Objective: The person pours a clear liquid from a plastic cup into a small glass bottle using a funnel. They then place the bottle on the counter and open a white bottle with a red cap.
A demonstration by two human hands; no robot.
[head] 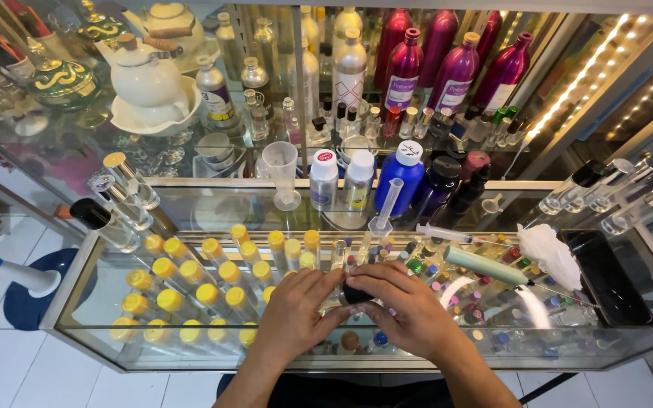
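Observation:
My left hand (296, 310) and my right hand (406, 306) meet over the glass counter top (213, 208), near its front edge. Between their fingers sits a small dark round thing (355, 293), perhaps a cap or a small bottle top; both hands close around it and most of it is hidden. Under the glass below my hands lie rows of small bottles with yellow caps (190, 283).
On the counter stand a clear measuring cup (282, 174), a blue bottle (400, 177), two white-capped bottles (340, 180), a syringe (447, 234), a green tube (485, 266), a crumpled white tissue (552, 253) and a black tray (606, 276). Purple bottles (455, 72) and teapots (145, 72) fill the shelves behind.

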